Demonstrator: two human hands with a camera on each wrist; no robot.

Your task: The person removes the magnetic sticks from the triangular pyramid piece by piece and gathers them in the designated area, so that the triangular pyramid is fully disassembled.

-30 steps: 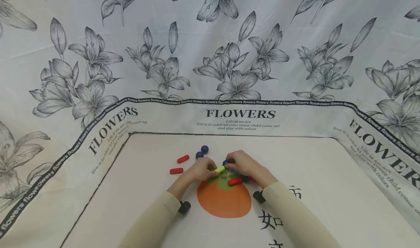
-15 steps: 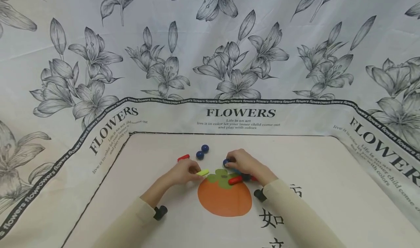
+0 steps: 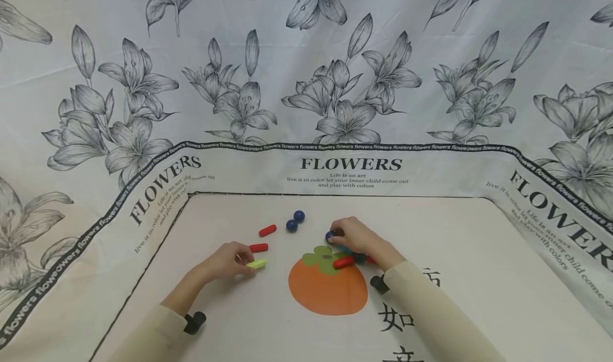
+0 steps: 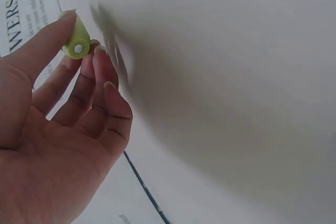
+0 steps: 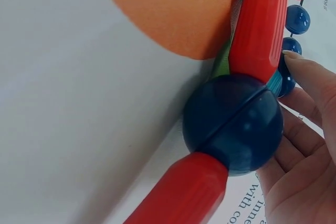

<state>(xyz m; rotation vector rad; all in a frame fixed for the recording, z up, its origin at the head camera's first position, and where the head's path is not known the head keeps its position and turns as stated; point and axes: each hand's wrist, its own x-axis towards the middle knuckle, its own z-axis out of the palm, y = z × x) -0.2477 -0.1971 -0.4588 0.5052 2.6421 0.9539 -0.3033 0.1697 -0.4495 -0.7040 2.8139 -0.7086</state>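
My left hand [image 3: 225,261] pinches a yellow-green magnetic rod [image 3: 257,264] between thumb and fingers; in the left wrist view the rod's round end [image 4: 77,48] shows a silvery centre. To the right, my right hand [image 3: 356,237] grips a blue ball [image 3: 329,237] with thumb and fingertips. A teal rod [image 5: 274,83], mostly hidden, runs from that ball toward a second blue ball [image 5: 233,124]. Two red rods join this second ball: one red rod [image 3: 342,262] lies over the printed persimmon's leaves, the other [image 5: 181,192] points back under my right wrist.
Two blue balls [image 3: 291,225] lie together beyond the hands. Left of them are two separate red rods [image 3: 267,230], the nearer one beside my left fingertips. The white cloth [image 3: 445,223] bears an orange persimmon print [image 3: 328,293]; a flowered curtain [image 3: 306,117] rises behind.
My left hand has moved left from beside the right hand, carrying the yellow-green rod toward the nearer loose red rod. My right hand has stayed on its blue ball.
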